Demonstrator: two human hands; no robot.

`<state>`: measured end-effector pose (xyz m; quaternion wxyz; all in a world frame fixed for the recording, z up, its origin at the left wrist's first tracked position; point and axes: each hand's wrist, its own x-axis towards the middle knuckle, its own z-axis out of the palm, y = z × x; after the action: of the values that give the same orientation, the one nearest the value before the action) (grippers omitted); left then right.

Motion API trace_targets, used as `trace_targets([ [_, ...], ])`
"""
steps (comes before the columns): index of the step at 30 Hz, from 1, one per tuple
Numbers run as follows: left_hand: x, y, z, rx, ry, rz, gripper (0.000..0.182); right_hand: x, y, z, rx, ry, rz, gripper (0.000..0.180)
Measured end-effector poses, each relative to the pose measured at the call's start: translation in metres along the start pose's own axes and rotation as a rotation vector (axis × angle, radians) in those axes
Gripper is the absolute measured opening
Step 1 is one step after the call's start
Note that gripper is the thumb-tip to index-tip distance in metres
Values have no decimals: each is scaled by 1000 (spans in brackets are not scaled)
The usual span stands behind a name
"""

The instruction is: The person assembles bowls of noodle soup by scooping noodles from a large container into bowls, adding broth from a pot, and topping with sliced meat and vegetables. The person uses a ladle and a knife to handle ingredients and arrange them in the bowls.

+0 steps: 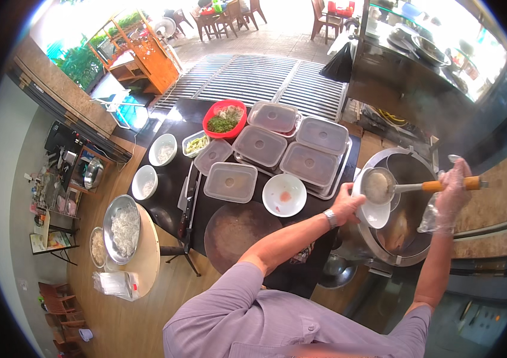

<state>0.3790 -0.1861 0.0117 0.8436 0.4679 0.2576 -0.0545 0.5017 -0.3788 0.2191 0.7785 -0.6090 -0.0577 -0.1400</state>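
Observation:
My left hand [348, 204], bare with a metal watch at the wrist, grips white bowlware [377, 218] over the near rim of a large steel stockpot [365, 244]; whether it is one bowl or two I cannot tell. In a clear plastic glove, my right hand [452, 190] holds a ladle by its wooden handle [430, 185]. The ladle's round metal head [378, 185] carries something pale and sits over the white bowlware. Inside the pot is dark broth with a large pale-brown piece [399, 230], perhaps meat. Steam hangs above it.
On the black table [177, 118] stand lidded plastic containers [260, 145], a red bowl of herbs [224, 120], white bowls [285, 195] and a knife [187, 208]. A round chopping board [238, 237] lies nearest me. Left, a stool carries a metal bowl of noodles [123, 230].

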Motion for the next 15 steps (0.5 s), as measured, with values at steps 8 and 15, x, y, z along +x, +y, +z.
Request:
trace_targets([
  [8,13,-1,35,996,236,809,88,-16,13,7,-424,-99,-229,21],
  [15,-1,1,33,987,299,1188,81,-2,-57,32,-171,-26,-361,23],
])
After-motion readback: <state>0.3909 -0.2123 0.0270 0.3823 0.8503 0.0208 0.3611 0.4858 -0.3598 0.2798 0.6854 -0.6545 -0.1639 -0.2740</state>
